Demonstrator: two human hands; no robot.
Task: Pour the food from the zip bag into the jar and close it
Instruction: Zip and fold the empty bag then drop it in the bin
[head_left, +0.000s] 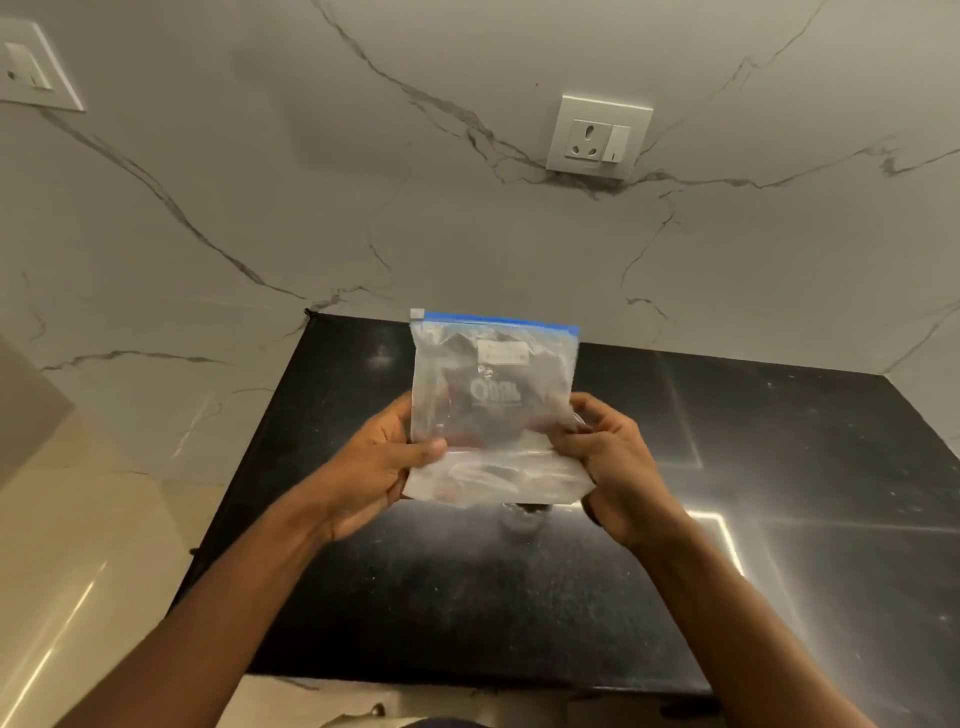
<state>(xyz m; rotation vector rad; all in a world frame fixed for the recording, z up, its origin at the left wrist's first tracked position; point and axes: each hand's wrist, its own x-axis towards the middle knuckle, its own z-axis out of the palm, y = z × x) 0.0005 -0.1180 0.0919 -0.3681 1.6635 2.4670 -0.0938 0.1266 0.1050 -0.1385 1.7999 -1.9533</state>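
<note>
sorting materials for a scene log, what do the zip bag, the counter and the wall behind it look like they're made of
Zip bag: thin clear plastic film, soft and crinkled, with a blue zip strip along the top; the counter shows through it.
Counter: looks like polished black stone, possibly granite; pale speckles and sharp light reflections suggest it.
Wall: white marble-look slab or tile with grey veins, satin sheen; real or printed, I cannot tell.

Bare forearms, no sleeves, bare hands (374, 467)
</note>
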